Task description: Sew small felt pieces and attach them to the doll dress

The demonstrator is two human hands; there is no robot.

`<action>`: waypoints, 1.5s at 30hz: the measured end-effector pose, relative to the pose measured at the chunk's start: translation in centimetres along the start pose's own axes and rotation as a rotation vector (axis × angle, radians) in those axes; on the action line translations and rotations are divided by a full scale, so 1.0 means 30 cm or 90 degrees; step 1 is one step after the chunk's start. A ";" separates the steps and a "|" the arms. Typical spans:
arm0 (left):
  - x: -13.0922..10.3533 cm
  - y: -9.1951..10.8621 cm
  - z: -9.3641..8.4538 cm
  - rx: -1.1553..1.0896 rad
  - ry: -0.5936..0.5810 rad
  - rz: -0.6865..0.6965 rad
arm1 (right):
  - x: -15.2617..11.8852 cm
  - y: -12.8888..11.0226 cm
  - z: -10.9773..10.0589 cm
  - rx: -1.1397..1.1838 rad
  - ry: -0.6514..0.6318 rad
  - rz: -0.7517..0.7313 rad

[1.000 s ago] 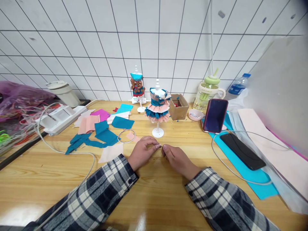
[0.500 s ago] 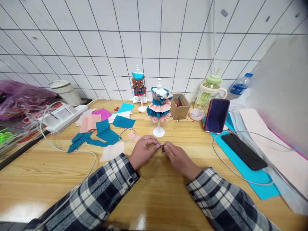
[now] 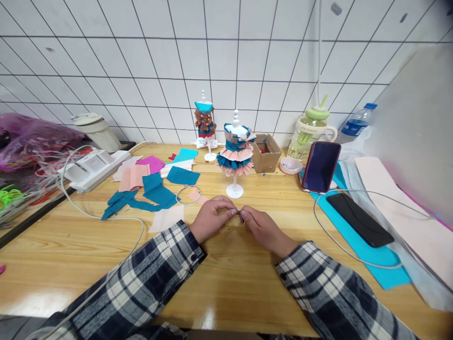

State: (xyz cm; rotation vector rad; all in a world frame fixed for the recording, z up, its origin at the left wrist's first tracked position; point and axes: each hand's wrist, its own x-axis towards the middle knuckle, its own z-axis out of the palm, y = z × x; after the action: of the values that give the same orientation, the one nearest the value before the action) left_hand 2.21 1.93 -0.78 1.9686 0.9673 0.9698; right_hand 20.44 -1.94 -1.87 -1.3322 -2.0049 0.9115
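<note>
My left hand [image 3: 214, 219] and my right hand [image 3: 264, 227] meet over the wooden table, fingertips pinched close together. Between them is a small brownish piece [image 3: 241, 218], too small to name, and both hands grip it. Just beyond stands a miniature dress form [image 3: 235, 152] on a white round base, dressed in ruffled teal and peach paper with a bow at the chest. A second small dress form [image 3: 204, 120] stands farther back, in turquoise, brown and red. A thin ring [image 3: 188, 195] lies left of my left hand, near teal paper pieces [image 3: 157, 191].
Peach [image 3: 134, 177] and magenta paper [image 3: 151, 164] lie at left, near a white power strip [image 3: 99, 171] with a cable. A cardboard box [image 3: 267, 158], pink dish [image 3: 290, 165], drink bottle [image 3: 313, 132], propped phone [image 3: 321, 166] and black phone [image 3: 359, 220] are at right.
The whole view has shifted slightly, so the scene sits a little higher. Both hands keep their pinch on the small brownish piece, which has turned slightly.
</note>
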 end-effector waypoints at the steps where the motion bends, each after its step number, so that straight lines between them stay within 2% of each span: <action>1: 0.000 -0.001 -0.001 0.003 -0.003 0.003 | 0.002 0.004 0.001 0.012 0.000 -0.001; 9: 0.002 -0.013 -0.001 -0.011 -0.006 0.008 | 0.013 0.023 0.017 0.117 0.007 -0.001; 15: 0.003 -0.022 0.003 -0.017 -0.027 -0.017 | 0.009 -0.002 0.004 0.089 0.002 0.013; 21: 0.000 -0.021 0.005 -0.020 -0.029 -0.034 | 0.008 -0.011 0.024 0.014 0.055 0.022; 24: -0.001 -0.020 0.002 -0.027 -0.029 -0.057 | 0.014 0.000 0.025 -0.019 0.052 0.001; 27: 0.000 -0.022 -0.001 -0.069 -0.016 -0.124 | 0.019 0.022 -0.009 -0.069 0.088 0.005; 30: 0.002 -0.025 0.001 -0.136 0.009 -0.198 | 0.021 0.049 -0.062 -0.191 0.168 0.077; 33: 0.002 -0.025 0.002 -0.160 0.009 -0.217 | 0.019 0.070 -0.096 -0.312 0.170 0.129; 38: 0.002 -0.011 0.002 -0.173 0.003 -0.225 | 0.014 0.082 -0.097 -0.401 0.203 0.135; 42: -0.002 0.002 0.010 -0.265 0.022 -0.243 | 0.019 0.053 -0.082 -0.337 0.308 0.067; 45: -0.011 0.004 0.014 -0.337 0.034 -0.253 | 0.040 0.011 -0.043 -0.135 0.301 0.027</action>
State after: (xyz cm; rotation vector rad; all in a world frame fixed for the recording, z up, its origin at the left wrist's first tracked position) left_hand 2.47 1.46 -0.97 1.2615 0.9631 0.9320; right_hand 21.17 -0.42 -1.24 -1.5398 -1.7369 0.3559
